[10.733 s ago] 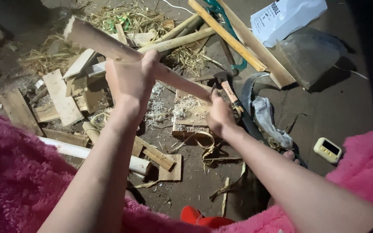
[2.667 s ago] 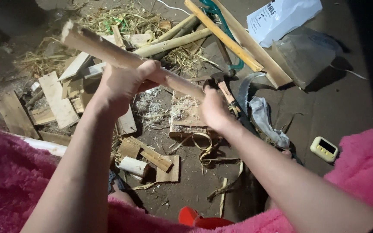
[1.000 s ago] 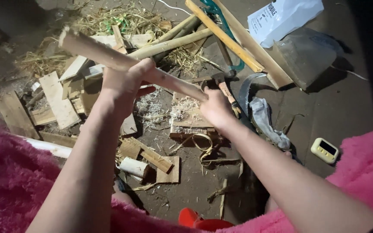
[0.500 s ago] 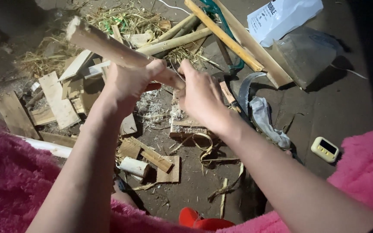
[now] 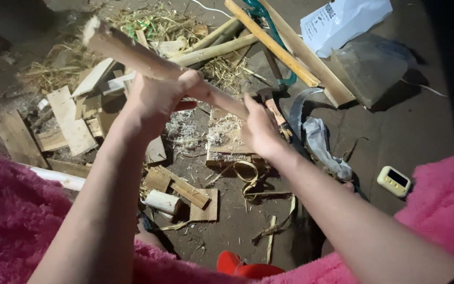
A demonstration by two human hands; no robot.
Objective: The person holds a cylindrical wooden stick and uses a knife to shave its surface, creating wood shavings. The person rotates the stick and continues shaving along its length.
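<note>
Gripping a long wooden stick [image 5: 132,52] mid-length — left hand [image 5: 156,97] wraps it, fingers curled tight around the shaft. Stick runs diagonally: frayed pale end up at top left, well clear of the fist, lower end angling down right toward the right hand [image 5: 261,129].

Right hand sits at the stick's lower end, fingers together and partly curled, thumb side against the wood. Touching it for sure; whether it is actually clamped around the end or holding a tool there — cannot tell, the back of the hand hides the palm side.

So the stick spans both hands: left grip roughly at the middle, right hand at the low tip, whole thing held up off the ground.

Below the hands: a flat wooden block [image 5: 227,144] with pale shavings on it, curled strips [image 5: 248,176] of bark or wood just beside it. A short cut peg [image 5: 162,201] lies near the left forearm next to small flat offcuts [image 5: 195,197]. Plank scraps [image 5: 69,121] lie at left, straw [image 5: 222,68] and longer poles [image 5: 216,50] at top. A white printed bag [image 5: 342,21] lies top right, a small yellow device [image 5: 393,181] right, on dark ground. Pink fleece sleeves [image 5: 11,221] frame the bottom.
</note>
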